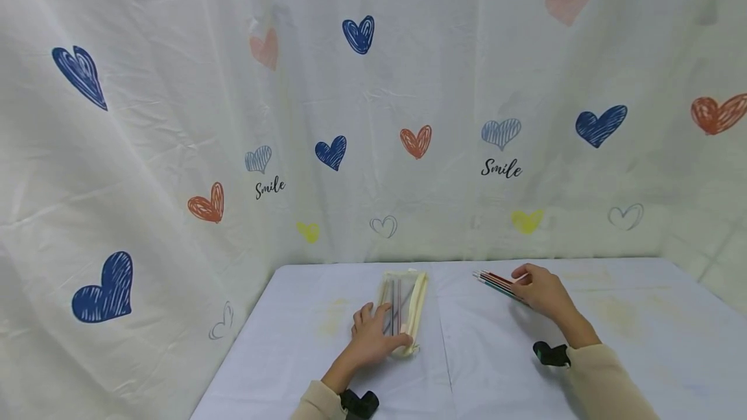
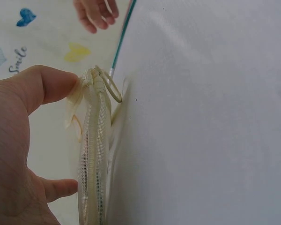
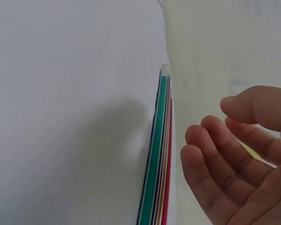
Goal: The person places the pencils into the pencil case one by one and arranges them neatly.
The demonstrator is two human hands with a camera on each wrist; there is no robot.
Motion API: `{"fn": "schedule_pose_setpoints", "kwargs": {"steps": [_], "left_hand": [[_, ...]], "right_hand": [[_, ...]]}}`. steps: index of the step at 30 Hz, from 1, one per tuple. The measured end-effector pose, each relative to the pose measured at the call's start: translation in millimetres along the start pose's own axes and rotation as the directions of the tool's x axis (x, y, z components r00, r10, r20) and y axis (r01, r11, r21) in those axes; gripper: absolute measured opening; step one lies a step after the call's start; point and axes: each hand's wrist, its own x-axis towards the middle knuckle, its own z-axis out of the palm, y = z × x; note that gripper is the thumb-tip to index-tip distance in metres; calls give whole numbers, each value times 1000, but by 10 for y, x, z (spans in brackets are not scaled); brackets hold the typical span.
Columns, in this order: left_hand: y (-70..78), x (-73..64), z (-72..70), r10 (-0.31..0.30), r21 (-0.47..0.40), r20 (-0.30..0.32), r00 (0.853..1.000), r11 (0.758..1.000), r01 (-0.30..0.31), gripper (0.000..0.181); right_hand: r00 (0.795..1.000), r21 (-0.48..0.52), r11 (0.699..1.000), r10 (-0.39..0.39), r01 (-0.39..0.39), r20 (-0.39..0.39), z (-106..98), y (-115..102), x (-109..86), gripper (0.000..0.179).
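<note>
A cream mesh pencil case point(image 1: 419, 297) lies on the table with several pencils point(image 1: 399, 297) showing through it. My left hand point(image 1: 373, 336) rests on its near part, fingers spread. In the left wrist view the thumb touches the zipped end of the case point(image 2: 96, 140), beside a small loop. To the right lies a bundle of pencils point(image 1: 496, 280), with green, red and dark barrels point(image 3: 157, 164) in the right wrist view. My right hand point(image 1: 539, 290) is just over their near end, fingers loosely bent and apart from the barrels in the right wrist view.
A white cloth covers the table point(image 1: 502, 374). Behind it hangs a pale curtain point(image 1: 379, 96) printed with hearts and "Smile". A black wrist-worn device point(image 1: 551, 354) sits at the right wrist and another one point(image 1: 358, 404) at the left.
</note>
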Motion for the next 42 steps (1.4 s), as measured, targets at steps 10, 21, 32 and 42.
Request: {"fn": "schedule_pose_setpoints", "kwargs": {"steps": [10, 21, 32, 42], "left_hand": [[-14, 12, 6, 8, 7, -2, 1000, 1000, -8, 94], [10, -6, 14, 4, -3, -3, 1000, 1000, -4, 94], [1, -3, -1, 8, 7, -3, 1000, 1000, -8, 93], [13, -13, -9, 10, 0, -4, 1000, 1000, -10, 93]], "right_hand": [[998, -105, 994, -37, 42, 49, -35, 63, -18, 29], [995, -174, 985, -4, 21, 98, 6, 85, -32, 28], [993, -218, 976, 11, 15, 120, 71, 27, -33, 29], [993, -245, 969, -11, 40, 117, 106, 12, -45, 24]]}}
